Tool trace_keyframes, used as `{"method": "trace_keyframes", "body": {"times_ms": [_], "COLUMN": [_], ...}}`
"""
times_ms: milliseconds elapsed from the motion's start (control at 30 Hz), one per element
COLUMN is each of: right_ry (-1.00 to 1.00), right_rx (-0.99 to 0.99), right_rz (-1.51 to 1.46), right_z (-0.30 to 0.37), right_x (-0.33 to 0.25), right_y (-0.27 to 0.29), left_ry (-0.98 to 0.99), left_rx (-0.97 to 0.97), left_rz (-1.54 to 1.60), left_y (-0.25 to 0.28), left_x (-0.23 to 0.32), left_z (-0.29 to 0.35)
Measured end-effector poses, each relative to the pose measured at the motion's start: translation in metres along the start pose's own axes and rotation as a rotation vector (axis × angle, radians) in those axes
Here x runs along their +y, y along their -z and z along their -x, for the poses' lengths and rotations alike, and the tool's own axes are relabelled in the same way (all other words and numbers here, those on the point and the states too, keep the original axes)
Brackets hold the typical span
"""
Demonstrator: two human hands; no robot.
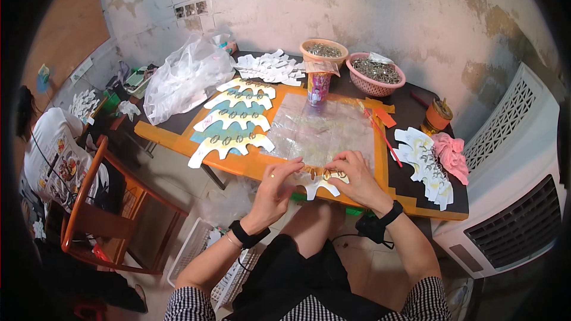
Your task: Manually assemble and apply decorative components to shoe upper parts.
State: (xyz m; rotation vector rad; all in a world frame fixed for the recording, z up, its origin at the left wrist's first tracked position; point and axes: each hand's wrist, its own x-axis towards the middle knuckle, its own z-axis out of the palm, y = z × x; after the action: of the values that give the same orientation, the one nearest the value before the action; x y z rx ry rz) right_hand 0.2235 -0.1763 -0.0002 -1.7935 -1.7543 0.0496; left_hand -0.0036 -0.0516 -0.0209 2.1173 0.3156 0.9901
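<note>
Down at the near edge of the orange-rimmed work board [178,140], both hands are working on one white scalloped card [320,185] with gold rings fixed along it. The left hand [275,189] is pinching the card's left end between thumb and fingertips, and the right hand [357,179] is pressing its fingertips down on the card's right end, fingers curled and closed on it. The card is lying partly over the board's front rim, its lower points hanging past the edge toward the person's lap.

Just beyond the hands, a clear plastic sheet [315,128] is covering the middle of the board, and this stretch is the widest bare area within reach. To the left of it, a fanned row of finished cards [235,120] in white and teal is taking up the board's left part, running nearly to its front corner. A red stick [383,138] is lying along the board's right rim, and a second stack of white cards [425,163] is sitting on the dark table [410,98] beside a pink cloth [450,153], close to the table's right edge. At the far side, a patterned cup [318,87], a tan basket [324,51] and a pink basket [375,74] of small metal parts are standing near the wall. A wooden chair [101,214] is crowding the left, a white slatted unit [511,202] the right.
</note>
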Motion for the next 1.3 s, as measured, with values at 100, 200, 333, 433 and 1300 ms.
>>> {"method": "trace_keyframes", "body": {"times_ms": [100, 200, 333, 433, 1300], "right_ry": [0.041, 0.048, -0.239, -0.259, -0.321], "right_rx": [-0.008, -0.066, -0.219, -0.245, -0.045], "right_rz": [-0.033, -0.137, -0.677, -0.942, -1.124], "right_z": [-0.007, -0.014, -0.021, -0.032, -0.028], "right_x": [-0.001, 0.0, 0.013, 0.014, 0.02], "right_y": [0.002, 0.003, 0.006, 0.017, 0.012], "left_ry": [-0.167, -0.323, -0.532, -0.457, 0.903], "left_rx": [0.068, 0.016, -0.14, -0.039, 0.218], "left_rz": [-0.141, -0.203, -0.441, -0.457, 1.277], "left_y": [0.007, 0.015, 0.028, 0.039, -0.065], "left_x": [0.007, 0.009, 0.01, 0.003, 0.019], "left_z": [-0.008, -0.015, -0.031, -0.047, -0.05]}}
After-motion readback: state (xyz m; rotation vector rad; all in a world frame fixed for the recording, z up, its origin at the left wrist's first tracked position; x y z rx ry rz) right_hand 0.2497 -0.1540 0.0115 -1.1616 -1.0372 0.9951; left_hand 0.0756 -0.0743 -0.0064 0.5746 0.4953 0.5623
